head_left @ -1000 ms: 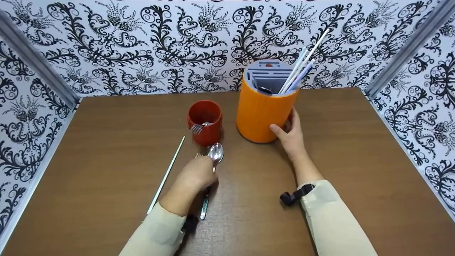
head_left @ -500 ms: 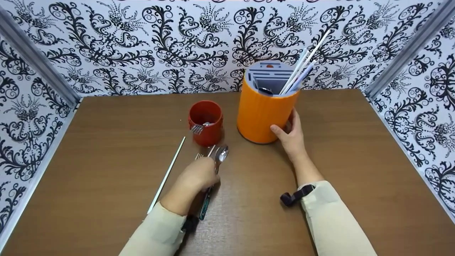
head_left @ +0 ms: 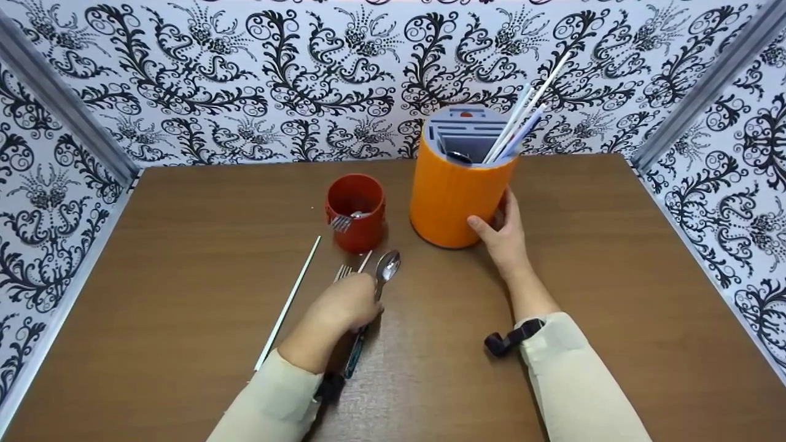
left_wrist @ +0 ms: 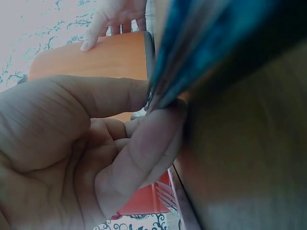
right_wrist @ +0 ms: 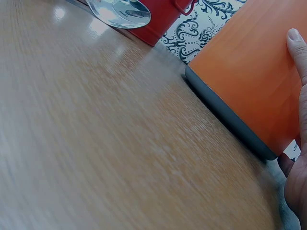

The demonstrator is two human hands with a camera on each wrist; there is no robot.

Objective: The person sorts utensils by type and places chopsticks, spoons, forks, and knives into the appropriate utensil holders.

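Note:
My left hand pinches a metal spoon by its teal handle, thumb and fingertips meeting on it close over the table. Beside the spoon, partly under the hand in the head view, lie a fork and a thin pale stick. My right hand grips the lower right side of a tall orange utensil holder, thumb in front and fingers behind. The holder stands upright with a grey slotted top; its dark base shows in the right wrist view.
A red cup stands behind the left hand, a fork's tines hooked over its rim. Left of it a long pale green chopstick lies on the table. Several sticks rise from the holder. Patterned walls enclose the table.
The spoon's bowl has swung right, away from the fork, as my left hand shifted slightly right. The thin stick between them has come into view. My right hand keeps its place on the holder.

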